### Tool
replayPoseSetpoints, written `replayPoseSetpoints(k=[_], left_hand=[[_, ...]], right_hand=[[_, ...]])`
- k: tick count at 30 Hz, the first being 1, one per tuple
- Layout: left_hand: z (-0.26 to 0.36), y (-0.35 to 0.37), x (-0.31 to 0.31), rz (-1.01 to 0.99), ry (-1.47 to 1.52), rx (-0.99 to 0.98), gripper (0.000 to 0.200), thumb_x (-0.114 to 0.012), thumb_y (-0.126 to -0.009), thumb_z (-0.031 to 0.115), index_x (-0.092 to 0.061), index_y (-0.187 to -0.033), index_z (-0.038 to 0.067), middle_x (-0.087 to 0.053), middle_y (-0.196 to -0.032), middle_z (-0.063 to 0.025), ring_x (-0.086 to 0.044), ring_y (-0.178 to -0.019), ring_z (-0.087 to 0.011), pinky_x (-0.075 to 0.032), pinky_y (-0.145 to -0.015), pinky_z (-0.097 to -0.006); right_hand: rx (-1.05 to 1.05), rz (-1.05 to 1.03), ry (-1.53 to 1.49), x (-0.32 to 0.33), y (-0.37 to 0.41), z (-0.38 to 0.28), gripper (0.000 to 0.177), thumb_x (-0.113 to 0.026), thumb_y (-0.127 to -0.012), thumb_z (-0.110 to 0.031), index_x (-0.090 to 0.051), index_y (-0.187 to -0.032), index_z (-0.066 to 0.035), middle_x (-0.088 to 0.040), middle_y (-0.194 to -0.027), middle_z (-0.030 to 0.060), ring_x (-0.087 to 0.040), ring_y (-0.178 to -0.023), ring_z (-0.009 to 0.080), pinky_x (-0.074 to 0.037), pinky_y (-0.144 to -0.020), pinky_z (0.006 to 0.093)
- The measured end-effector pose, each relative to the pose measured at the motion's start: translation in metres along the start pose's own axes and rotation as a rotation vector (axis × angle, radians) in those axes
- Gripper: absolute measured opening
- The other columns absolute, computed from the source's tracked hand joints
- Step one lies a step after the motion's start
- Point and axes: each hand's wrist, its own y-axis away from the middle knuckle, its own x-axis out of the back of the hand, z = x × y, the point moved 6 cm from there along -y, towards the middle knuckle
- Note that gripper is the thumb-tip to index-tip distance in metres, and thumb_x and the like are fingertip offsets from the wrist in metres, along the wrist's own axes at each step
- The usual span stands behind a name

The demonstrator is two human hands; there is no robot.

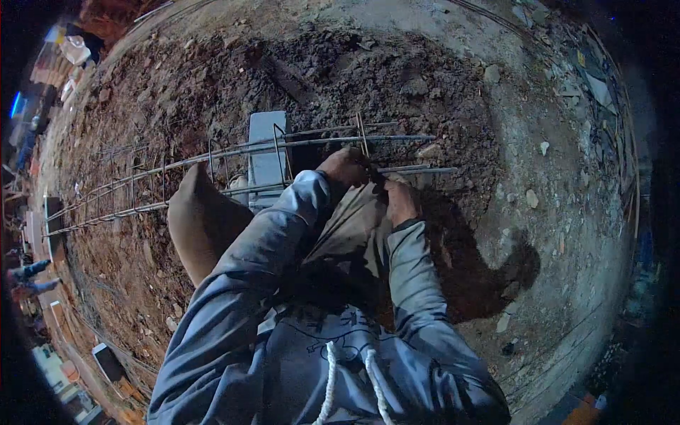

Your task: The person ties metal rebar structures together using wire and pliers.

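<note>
A long rebar cage of lengthwise bars and square stirrups lies across the view, over a pale grey block. Near its right end, my left hand has its fingers closed around the bars beside an upright stirrup. What it grips is hidden in shadow. Just to the right, my right hand is closed below the bar ends, its fingertips dark and close to my left hand. Whatever lies between its fingers is too small to make out.
Dark loose soil surrounds the cage. Grey ground with stones lies at the right. My bent knee is under the cage at the left. Another person's legs show at the far left, near bricks and a dark-topped block.
</note>
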Motion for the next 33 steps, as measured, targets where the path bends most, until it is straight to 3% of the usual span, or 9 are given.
replayPoseSetpoints(k=[3, 6, 8, 12, 14, 19, 22, 23, 33], left_hand=[[-0.017, -0.007, 0.005, 0.042, 0.276, 0.126, 0.014, -0.056, -0.077, 0.007, -0.063, -0.087, -0.001, -0.063, -0.075, -0.0068, -0.060, -0.067, -0.0145, -0.049, -0.059, -0.0295], [0.006, -0.008, 0.011, 0.094, -0.040, -0.493, 0.022, -0.068, -0.065, 0.017, -0.067, -0.080, 0.002, -0.063, -0.068, -0.0073, -0.060, -0.062, -0.0165, -0.048, -0.059, -0.0309], [-0.025, -0.016, 0.008, 0.065, 0.238, 0.170, 0.024, -0.071, -0.062, 0.020, -0.068, -0.080, 0.004, -0.064, -0.075, -0.0093, -0.062, -0.067, -0.0201, -0.050, -0.062, -0.0324], [-0.025, -0.027, 0.008, 0.045, -0.236, -0.216, 0.022, -0.067, -0.066, 0.023, -0.069, -0.085, 0.013, -0.065, -0.089, -0.0048, -0.061, -0.085, -0.0224, -0.049, -0.075, -0.0333], [-0.009, -0.021, 0.007, 0.001, -0.530, -0.333, 0.019, -0.065, -0.069, 0.018, -0.068, -0.086, 0.010, -0.065, -0.089, -0.0060, -0.062, -0.082, -0.0222, -0.049, -0.074, -0.0330], [-0.003, -0.026, -0.003, -0.134, -0.521, -0.466, 0.018, -0.061, -0.072, 0.014, -0.066, -0.087, 0.007, -0.065, -0.088, -0.0085, -0.062, -0.081, -0.0235, -0.049, -0.073, -0.0335], [-0.020, -0.031, -0.008, -0.021, -1.010, -0.479, 0.022, -0.061, -0.072, 0.023, -0.067, -0.093, 0.022, -0.065, -0.085, -0.0019, -0.061, -0.082, -0.0230, -0.049, -0.072, -0.0355], [-0.042, -0.037, 0.001, -0.067, -0.471, -0.310, 0.022, -0.059, -0.074, 0.021, -0.067, -0.094, 0.021, -0.065, -0.084, -0.0022, -0.062, -0.080, -0.0233, -0.049, -0.071, -0.0353], [-0.019, -0.029, 0.002, -0.316, -0.120, -0.137, 0.022, -0.056, -0.077, 0.017, -0.065, -0.095, 0.008, -0.065, -0.086, -0.0125, -0.063, -0.075, -0.0261, -0.051, -0.067, -0.0336]], right_hand=[[0.052, -0.106, -0.135, -0.007, 0.000, -0.005, 0.011, -0.053, -0.071, -0.007, -0.063, -0.074, -0.003, -0.059, -0.073, 0.0007, -0.052, -0.065, 0.0134, -0.040, -0.058, 0.0293], [-0.128, -0.004, -0.156, -0.006, 0.009, -0.008, 0.009, -0.054, -0.070, -0.006, -0.061, -0.074, -0.003, -0.057, -0.070, 0.0013, -0.052, -0.062, 0.0150, -0.039, -0.055, 0.0303], [-0.072, -0.018, -0.154, 0.000, 0.000, 0.000, 0.013, -0.054, -0.073, -0.008, -0.059, -0.084, -0.003, -0.057, -0.071, 0.0021, -0.051, -0.058, 0.0136, -0.039, -0.052, 0.0282], [0.082, 0.067, 0.148, -0.007, 0.010, -0.002, 0.014, -0.054, -0.076, -0.011, -0.057, -0.086, -0.003, -0.053, -0.068, 0.0030, -0.050, -0.055, 0.0145, -0.039, -0.052, 0.0294], [0.858, 0.356, 0.533, -0.017, 0.027, -0.025, 0.012, -0.054, -0.076, -0.013, -0.054, -0.077, -0.001, -0.048, -0.064, 0.0015, -0.045, -0.053, 0.0140, -0.036, -0.050, 0.0305], [0.119, 0.124, 0.349, 0.000, -0.002, 0.004, 0.013, -0.056, -0.076, -0.015, -0.052, -0.068, -0.005, -0.048, -0.059, -0.0009, -0.040, -0.050, 0.0099, -0.031, -0.046, 0.0287], [0.187, 0.138, 0.205, -0.019, 0.031, -0.029, 0.012, -0.056, -0.075, -0.015, -0.053, -0.066, -0.008, -0.046, -0.058, -0.0018, -0.038, -0.051, 0.0095, -0.030, -0.046, 0.0288], [0.196, 0.140, 0.203, -0.017, 0.025, -0.024, 0.012, -0.056, -0.075, -0.015, -0.053, -0.066, -0.008, -0.046, -0.058, -0.0018, -0.038, -0.051, 0.0095, -0.030, -0.046, 0.0288], [0.352, 0.112, 0.475, -0.009, 0.021, -0.014, 0.030, -0.059, -0.075, -0.024, -0.057, -0.089, 0.003, -0.058, -0.083, 0.0182, -0.055, -0.083, 0.0318, -0.041, -0.075, 0.0391]])
